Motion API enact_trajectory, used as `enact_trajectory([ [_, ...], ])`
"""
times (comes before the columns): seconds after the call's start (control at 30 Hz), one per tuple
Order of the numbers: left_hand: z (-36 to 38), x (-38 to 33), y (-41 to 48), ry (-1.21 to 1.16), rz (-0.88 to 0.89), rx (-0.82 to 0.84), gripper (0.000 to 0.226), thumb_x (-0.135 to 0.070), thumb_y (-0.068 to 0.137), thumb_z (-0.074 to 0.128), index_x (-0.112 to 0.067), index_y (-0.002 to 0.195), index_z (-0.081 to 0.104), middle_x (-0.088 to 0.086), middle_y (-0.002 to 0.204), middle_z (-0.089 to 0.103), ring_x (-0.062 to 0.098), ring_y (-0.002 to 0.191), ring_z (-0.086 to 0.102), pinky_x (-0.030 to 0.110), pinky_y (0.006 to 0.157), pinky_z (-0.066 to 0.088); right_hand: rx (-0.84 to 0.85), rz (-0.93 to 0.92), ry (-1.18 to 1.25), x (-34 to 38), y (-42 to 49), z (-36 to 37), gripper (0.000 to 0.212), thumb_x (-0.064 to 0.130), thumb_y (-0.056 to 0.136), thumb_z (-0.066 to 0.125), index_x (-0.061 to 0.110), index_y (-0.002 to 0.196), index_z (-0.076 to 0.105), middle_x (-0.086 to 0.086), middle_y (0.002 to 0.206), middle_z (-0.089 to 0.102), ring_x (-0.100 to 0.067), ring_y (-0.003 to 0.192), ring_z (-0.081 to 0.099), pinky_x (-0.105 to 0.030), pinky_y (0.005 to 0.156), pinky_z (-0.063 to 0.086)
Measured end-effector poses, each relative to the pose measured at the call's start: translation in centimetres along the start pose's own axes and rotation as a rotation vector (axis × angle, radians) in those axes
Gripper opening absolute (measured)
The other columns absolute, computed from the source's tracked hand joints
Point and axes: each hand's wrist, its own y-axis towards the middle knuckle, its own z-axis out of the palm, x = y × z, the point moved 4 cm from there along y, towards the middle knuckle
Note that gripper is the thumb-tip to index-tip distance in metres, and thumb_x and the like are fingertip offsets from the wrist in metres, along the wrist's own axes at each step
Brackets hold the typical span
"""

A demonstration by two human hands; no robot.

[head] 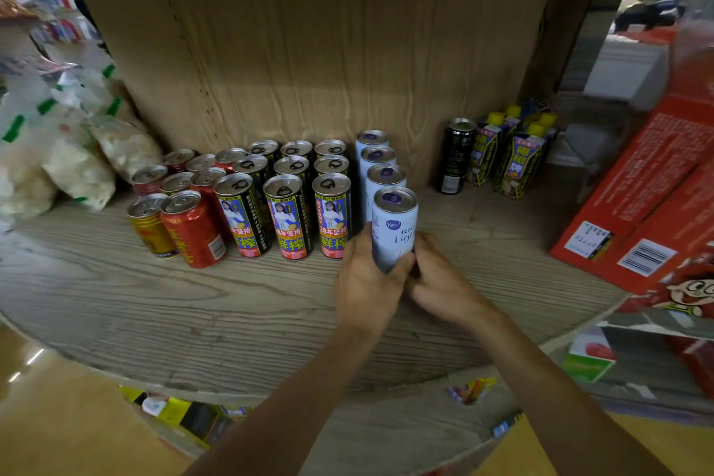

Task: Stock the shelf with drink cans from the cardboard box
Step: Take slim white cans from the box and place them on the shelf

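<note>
A tall pale-blue can (394,220) stands upright on the wooden shelf (193,305), at the front of a row of three more pale-blue cans (380,162). My left hand (367,282) grips its lower left side, thumb across the front. My right hand (436,278) curls around its lower right side. To the left stand three rows of black-and-yellow cans (289,213), then red cans (195,230) and a gold can (150,224). No cardboard box of cans is in sight.
A black energy-drink can (455,155) and yellow-capped cartons (514,155) stand at the back right. A red carton box (637,213) leans at the right. White plastic bags (58,151) fill the left end. Bare shelf lies in front of the cans.
</note>
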Motion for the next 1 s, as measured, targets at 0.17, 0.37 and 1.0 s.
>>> enact_trajectory([
  [0.17,-0.3,0.0,-0.3,-0.048,-0.016,-0.039,0.072,-0.058,0.068,0.072,-0.023,0.129,0.054,-0.003,0.121,0.067,0.019,0.109,0.064,0.043,0.091,0.053,-0.082,0.023,0.04,-0.3,-0.3,0.3,0.062,0.026,0.081,0.065,0.019,0.14,0.047,-0.005,0.119,0.051,-0.002,0.11,0.045,-0.012,0.092,0.037],
  [0.37,-0.6,0.7,-0.2,-0.071,-0.008,0.031,0.077,-0.065,0.065,0.068,-0.03,0.132,0.05,-0.009,0.124,0.064,0.012,0.112,0.062,0.042,0.094,0.053,-0.213,-0.023,0.155,0.0,-0.6,0.0,0.059,0.004,0.081,0.074,0.038,0.121,0.047,0.015,0.116,0.059,0.005,0.107,0.055,0.003,0.084,0.034],
  [1.0,-0.6,2.1,-0.3,-0.214,-0.029,0.107,0.062,-0.053,0.084,0.069,-0.029,0.137,0.046,-0.003,0.136,0.061,0.015,0.126,0.06,0.048,0.104,0.05,-0.248,0.062,0.03,-1.0,-0.3,1.4,0.066,0.028,0.08,0.077,0.019,0.139,0.049,-0.003,0.124,0.056,-0.021,0.113,0.059,-0.036,0.093,0.05],
])
